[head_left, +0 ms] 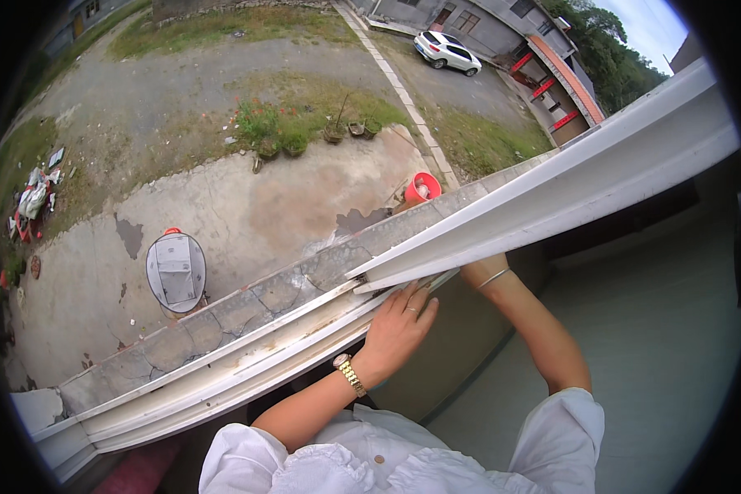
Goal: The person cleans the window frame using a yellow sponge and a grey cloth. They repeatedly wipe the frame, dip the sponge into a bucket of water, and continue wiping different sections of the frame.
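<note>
My left hand (397,329), with a gold watch (350,375) on its wrist and a ring, lies on the inner edge of a white window track (247,362). Its fingers are stretched out, the thumb apart, and their tips reach the lower corner of a white sliding window sash (552,193). Brown dirt marks the groove of the track. Farther right, my right hand (484,270) is up against the underside of the sash. A thin bracelet circles that wrist, and the sash hides its fingers.
Outside the window runs a cracked concrete ledge (272,288). Down in the yard are a red bucket (423,187), an oval grey-white object (175,272), potted plants (292,144) and a parked white car (447,53). A pale green surface (634,346) lies indoors on the right.
</note>
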Motion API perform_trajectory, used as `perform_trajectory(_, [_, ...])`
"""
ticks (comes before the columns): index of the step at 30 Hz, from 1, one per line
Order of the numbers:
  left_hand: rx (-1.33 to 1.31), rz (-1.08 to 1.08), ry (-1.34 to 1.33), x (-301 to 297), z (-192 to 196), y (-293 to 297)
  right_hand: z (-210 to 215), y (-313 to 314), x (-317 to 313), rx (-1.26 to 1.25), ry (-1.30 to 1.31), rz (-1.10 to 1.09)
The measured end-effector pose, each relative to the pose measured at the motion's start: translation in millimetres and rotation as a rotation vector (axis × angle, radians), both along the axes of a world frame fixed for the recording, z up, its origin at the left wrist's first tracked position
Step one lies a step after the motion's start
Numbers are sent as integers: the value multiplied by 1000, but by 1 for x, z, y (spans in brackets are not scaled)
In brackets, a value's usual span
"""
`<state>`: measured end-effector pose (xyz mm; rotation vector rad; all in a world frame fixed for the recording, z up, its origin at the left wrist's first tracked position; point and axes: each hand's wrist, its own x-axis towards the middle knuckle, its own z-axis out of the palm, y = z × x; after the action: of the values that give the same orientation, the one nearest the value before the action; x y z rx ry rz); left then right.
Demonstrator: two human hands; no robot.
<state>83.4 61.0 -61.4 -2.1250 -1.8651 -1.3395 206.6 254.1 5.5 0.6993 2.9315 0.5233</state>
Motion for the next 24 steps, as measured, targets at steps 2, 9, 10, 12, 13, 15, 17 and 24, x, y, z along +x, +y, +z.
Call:
perform_trajectory(2, [0,-60,-23,-16,-1,-38,-1,5,0,-31,0,86])
perform_trajectory(9, [-7,208,-95,-90,5,-130,4,-16,-24,-409,-47,235])
perform_trajectory(10, [-13,205,-101,-89,1,-129,3,-27,-27,-364,-22,263])
perform_trajectory(12, [-20,220,-101,-92,-9,-128,5,-48,-39,-270,37,343])
perform_trajectory(13, [14,206,-61,-91,-7,-127,-1,-54,-41,-201,23,294])
perform_trajectory(15, [20,223,-68,-93,-8,-132,12,-70,-45,-403,104,124])
perform_trajectory(17, [28,217,-76,-95,-9,-135,17,-82,-45,-602,273,-69])
perform_trajectory(24, [62,169,-93,-94,-8,-133,-34,-105,-34,-841,962,-343])
